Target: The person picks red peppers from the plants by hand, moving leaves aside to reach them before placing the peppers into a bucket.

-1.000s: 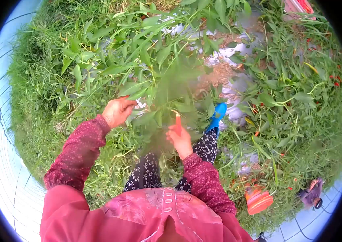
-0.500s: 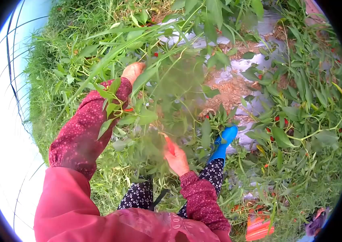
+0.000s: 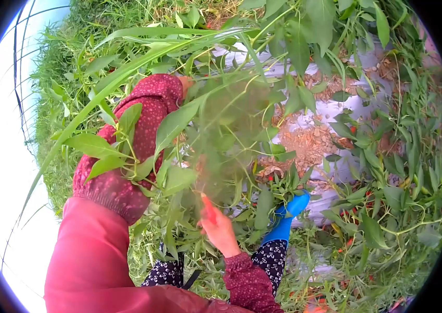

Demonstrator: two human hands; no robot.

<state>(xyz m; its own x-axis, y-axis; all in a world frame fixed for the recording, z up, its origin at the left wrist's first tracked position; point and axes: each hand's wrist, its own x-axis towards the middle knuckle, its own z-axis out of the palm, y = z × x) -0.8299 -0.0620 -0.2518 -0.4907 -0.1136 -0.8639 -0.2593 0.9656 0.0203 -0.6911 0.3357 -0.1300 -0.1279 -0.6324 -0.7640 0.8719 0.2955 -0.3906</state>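
A red chili pepper (image 3: 208,208) points upward from my right hand (image 3: 221,235), whose fingers are closed around it. My left hand (image 3: 185,84) reaches into the pepper plants farther forward. Leaves and my own sleeve (image 3: 150,104) cover most of that hand, so its fingers do not show. Between the two hands hang green leaves (image 3: 179,178) and thin stems, partly hazed by a blurred patch in the view. A long grass blade (image 3: 122,73) crosses over my left arm.
My blue boot (image 3: 296,204) stands beside pale plastic sheeting (image 3: 320,206) strewn with brown soil (image 3: 307,148). Pepper plants (image 3: 374,235) with several red peppers grow at the right. An orange-red object (image 3: 315,308) is cut off at the bottom edge. A white tunnel wall (image 3: 2,156) lies left.
My left hand has pushed farther forward and deeper among the leaves. My right hand has moved slightly left and down in the view, still holding the red chili pepper.
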